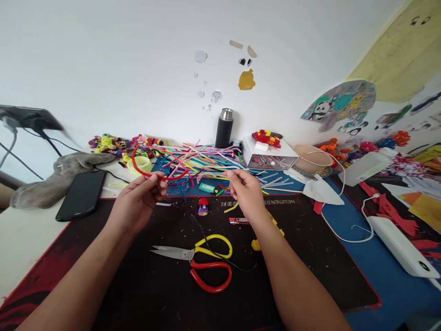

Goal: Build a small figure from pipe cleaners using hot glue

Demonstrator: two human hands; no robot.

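Observation:
A curved red pipe cleaner (134,158) is pinched between the thumb and fingers of my left hand (143,197), raised above the dark mat at left of centre. My right hand (243,186) is closed in a pinch to the right; what its fingertips hold is too small to name. Behind both hands lies a heap of coloured pipe cleaners (200,161). Scissors (188,253) with one yellow and one red handle lie below and between my hands, blades pointing left. A small red-capped purple bottle (203,207) stands between the hands.
A black thermos (224,128) stands by the wall beside a white box (270,156). At left are a phone (81,195) and a grey cloth (62,177). A bowl (313,160), a white power bank (401,246) and its cable are at right. A lighter (239,221) lies near my right wrist.

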